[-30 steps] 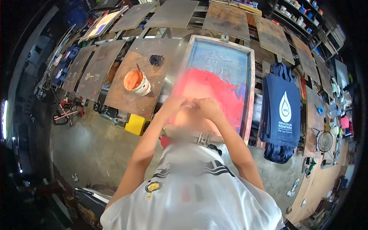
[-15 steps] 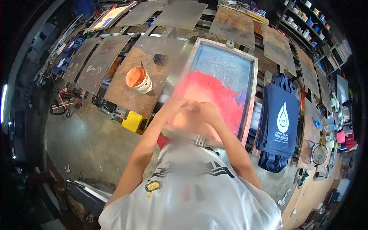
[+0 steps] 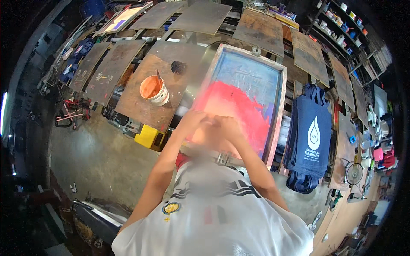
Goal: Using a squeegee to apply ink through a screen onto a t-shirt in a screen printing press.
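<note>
A wood-framed printing screen [image 3: 282,91] lies before me, pale blue at its far end and smeared with red-pink ink [image 3: 232,96] over the nearer part. My left hand [image 3: 193,122] and my right hand [image 3: 226,126] are over the inked end, close together with fingers curled. What they grip is blurred and hidden, so I cannot make it out. Left of the screen, a white bucket [image 3: 160,98] with orange inside and a stick in it stands on a stained board [image 3: 141,111], beside a dark crumpled lump [image 3: 178,67].
Navy bags [image 3: 304,158] with a white drop emblem are stacked right of the screen. Further boards [image 3: 200,19] surround these. A yellow object [image 3: 145,136] sits below the bucket's board. Shelves of containers [image 3: 337,30] stand at back right; a round wire-fronted object [image 3: 354,173] is at right.
The view has shifted slightly, so screen and bucket sit a little lower in the picture. Both hands appear slightly lower too, still together over the red ink with fingers curled.
</note>
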A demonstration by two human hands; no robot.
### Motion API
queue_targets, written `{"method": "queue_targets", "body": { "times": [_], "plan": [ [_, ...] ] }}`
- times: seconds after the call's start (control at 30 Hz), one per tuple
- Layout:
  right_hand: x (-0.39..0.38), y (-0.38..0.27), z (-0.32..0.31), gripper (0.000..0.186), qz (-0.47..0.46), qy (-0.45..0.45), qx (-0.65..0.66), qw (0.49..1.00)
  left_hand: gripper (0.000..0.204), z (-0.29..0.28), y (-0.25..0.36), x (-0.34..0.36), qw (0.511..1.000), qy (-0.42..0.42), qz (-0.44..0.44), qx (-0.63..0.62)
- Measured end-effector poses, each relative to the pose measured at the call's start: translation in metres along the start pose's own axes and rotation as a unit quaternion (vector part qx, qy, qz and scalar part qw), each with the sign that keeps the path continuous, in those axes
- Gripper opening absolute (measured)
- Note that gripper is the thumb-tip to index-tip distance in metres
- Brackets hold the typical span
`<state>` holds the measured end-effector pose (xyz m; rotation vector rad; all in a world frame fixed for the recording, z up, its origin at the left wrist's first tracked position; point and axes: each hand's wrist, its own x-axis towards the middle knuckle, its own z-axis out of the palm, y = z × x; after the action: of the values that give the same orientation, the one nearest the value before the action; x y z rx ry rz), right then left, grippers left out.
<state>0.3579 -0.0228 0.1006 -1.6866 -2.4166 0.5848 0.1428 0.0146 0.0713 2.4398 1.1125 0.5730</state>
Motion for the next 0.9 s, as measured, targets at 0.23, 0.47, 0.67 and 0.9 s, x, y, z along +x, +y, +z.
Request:
{"method": "queue_targets", "body": {
  "times": [0.23,0.47,0.67,0.9],
  "plan": [
    [0.009,0.013,0.01,0.022,-0.009,0.004,-0.012,1.0,0.031,-0.002,0.007,-0.003,1.0,0.02,-0.005,0.0],
    [-0.011,-0.002,0.004,0.017,-0.01,-0.003,-0.041,0.999,0.037,0.001,0.015,-0.016,1.0,0.021,0.004,0.0],
    [-0.006,0.002,0.011,0.019,-0.014,0.035,-0.004,0.999,0.033,0.001,0.009,-0.01,0.999,0.037,0.016,-0.001],
    [-0.002,-0.005,0.0,0.02,0.004,0.016,-0.014,1.0,0.033,0.0,0.001,-0.003,1.0,0.017,0.024,-0.001]
  ]
}}
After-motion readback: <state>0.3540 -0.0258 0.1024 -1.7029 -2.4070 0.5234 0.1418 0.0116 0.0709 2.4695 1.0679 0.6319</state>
